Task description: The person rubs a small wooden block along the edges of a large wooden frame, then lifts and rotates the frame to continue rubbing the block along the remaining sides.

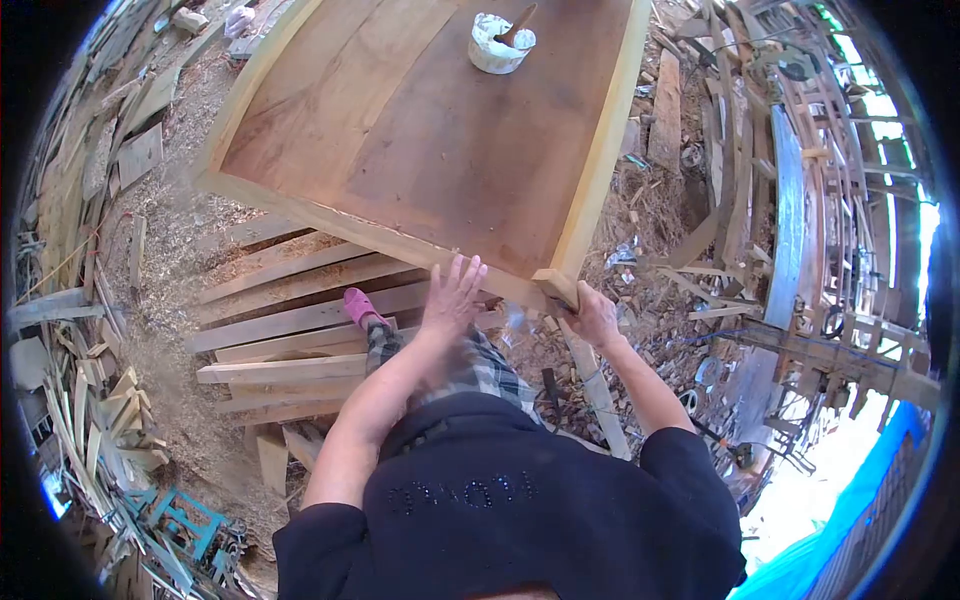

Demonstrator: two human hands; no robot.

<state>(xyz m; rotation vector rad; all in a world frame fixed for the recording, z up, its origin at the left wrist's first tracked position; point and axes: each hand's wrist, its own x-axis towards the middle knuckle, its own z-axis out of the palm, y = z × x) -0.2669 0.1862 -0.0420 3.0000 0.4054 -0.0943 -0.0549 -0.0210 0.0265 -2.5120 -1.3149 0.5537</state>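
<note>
Panel (400, 150): wood, raised rim, upper ctr of frame. L hand (455, 297): open, fingers spread, on panel's near edge, ctr of frame; nothing gripped. R hand (597, 318): closed around wood block (556, 287) at panel's near R corner, just R of ctr. Tub (500, 50) w/ white contents: on panel, top ctr; brush (520, 24) stands tilted in it. Planks (290, 325): below panel, L of ctr.

Brown framed wooden panel (480, 150), small block (556, 287) at corner
</note>
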